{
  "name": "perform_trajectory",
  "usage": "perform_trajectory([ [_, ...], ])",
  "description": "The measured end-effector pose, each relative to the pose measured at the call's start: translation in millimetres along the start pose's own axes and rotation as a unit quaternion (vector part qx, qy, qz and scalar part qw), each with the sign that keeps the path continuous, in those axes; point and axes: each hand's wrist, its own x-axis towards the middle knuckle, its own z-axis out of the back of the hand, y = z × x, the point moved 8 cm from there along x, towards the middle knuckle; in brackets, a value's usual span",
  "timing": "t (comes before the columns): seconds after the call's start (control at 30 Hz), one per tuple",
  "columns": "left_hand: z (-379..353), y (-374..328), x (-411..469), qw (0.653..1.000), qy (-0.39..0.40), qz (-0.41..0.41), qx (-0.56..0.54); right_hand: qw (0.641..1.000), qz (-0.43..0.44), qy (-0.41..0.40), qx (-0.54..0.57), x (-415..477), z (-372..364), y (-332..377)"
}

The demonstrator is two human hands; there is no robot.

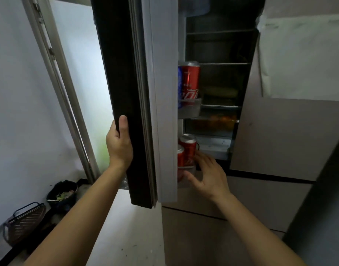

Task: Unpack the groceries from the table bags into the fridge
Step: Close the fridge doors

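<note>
The fridge's left door stands partly open, its dark edge toward me. My left hand grips that edge, thumb on the front and fingers hidden behind. Two red cans stand in the lower door shelf. My right hand reaches to them with spread, relaxed fingers; its fingertips lie against the nearer can and the shelf front. A taller red can and a blue can stand in the upper door shelf. Inside the fridge, orange fruit lies in a drawer.
The fridge's right door is closed, with white paper stuck on it. Drawer fronts lie below. At the lower left on the floor stand a black bin bag with scraps and a dark basket.
</note>
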Motion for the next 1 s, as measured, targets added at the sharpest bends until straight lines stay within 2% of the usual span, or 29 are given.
perform_trajectory([
  [0.27, -83.4, -21.9, -41.5, 0.993, 0.049, -0.093, 0.062, 0.978, -0.131, -0.049, 0.158, -36.0, 15.9, -61.0],
  [0.43, -139.8, -39.0, -60.3, 0.968, 0.087, -0.196, 0.131, 0.971, -0.157, -0.024, 0.18, -41.1, 19.8, -84.1],
  [0.6, -197.6, -26.3, -66.0, 0.936, 0.154, -0.252, 0.192, 0.988, -0.106, -0.056, 0.099, -26.5, 48.1, -103.8],
  [0.7, -232.5, -4.3, -71.7, 0.877, 0.206, -0.314, 0.299, 0.992, -0.102, -0.071, 0.005, -7.6, 65.3, -122.3],
  [0.8, -259.2, 17.6, -72.6, 0.823, 0.239, -0.325, 0.4, 0.984, -0.131, -0.091, -0.074, 14.2, 79.1, -148.2],
  [0.93, -265.2, 25.3, -71.7, 0.814, 0.219, -0.337, 0.419, 0.969, -0.158, -0.105, -0.157, 27.3, 81.9, -174.8],
  [1.0, -265.8, 28.2, -68.4, 0.811, 0.212, -0.353, 0.415, 0.967, -0.166, -0.12, -0.153, 29.1, 78.3, -180.1],
])
